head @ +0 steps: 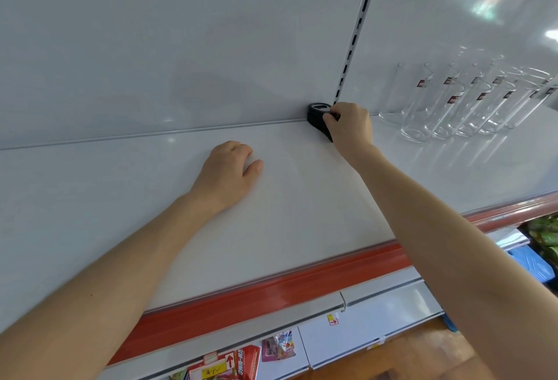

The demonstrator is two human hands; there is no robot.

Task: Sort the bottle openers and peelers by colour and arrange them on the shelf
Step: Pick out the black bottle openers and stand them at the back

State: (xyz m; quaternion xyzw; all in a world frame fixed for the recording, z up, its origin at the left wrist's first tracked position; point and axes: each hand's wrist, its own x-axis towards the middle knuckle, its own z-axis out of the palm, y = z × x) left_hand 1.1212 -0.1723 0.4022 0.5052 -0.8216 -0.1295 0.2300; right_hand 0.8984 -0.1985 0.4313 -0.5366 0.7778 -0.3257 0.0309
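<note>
Black utensil stack [315, 114], opener or peeler unclear: at rear of shelf [136, 204] against back panel, long axis front-to-back, right hand [348, 126] curled round it; left hand [228, 170] well apart, resting, loosely curled, apparently empty.

Black tools [316, 114] on a white shelf [287, 198] with a red front strip [271, 290]; the glasses [422, 108] are clear.
</note>
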